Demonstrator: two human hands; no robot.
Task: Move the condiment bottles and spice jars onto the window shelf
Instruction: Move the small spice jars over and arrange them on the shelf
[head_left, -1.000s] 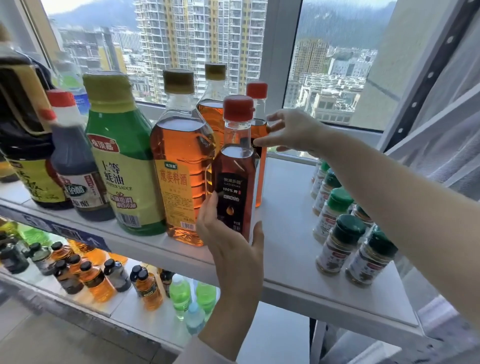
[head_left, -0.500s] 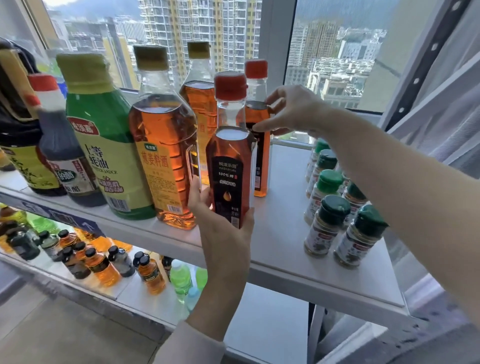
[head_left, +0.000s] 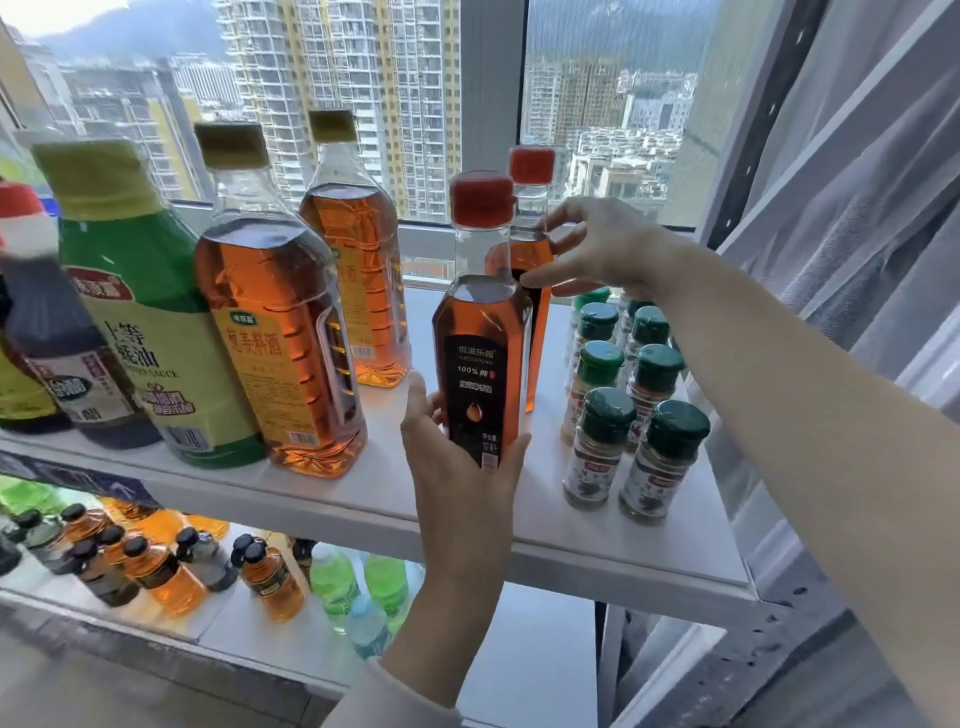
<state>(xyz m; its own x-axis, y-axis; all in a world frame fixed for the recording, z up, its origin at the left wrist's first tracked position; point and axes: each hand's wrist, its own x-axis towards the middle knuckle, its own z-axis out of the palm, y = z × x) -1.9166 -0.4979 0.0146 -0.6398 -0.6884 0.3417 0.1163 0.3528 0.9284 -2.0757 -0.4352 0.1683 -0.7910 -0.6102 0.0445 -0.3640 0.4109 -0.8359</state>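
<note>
White window shelf (head_left: 322, 499), high-rises beyond — bottles, jars

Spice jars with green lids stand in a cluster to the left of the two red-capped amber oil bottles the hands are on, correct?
Not quite. The head view shows the green-lidded spice jars on the right of the red-capped amber oil bottles, front and rear. Left hand grips the front one; right hand the rear.

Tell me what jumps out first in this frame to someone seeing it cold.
First, the two hands at centre: the left hand grips the base of a red-capped oil bottle at the front of the white shelf, while the right hand pinches an identical bottle just behind it. Next, the big amber and green bottles crowd the shelf's left side, and green-capped spice jars cluster on its right.
</note>
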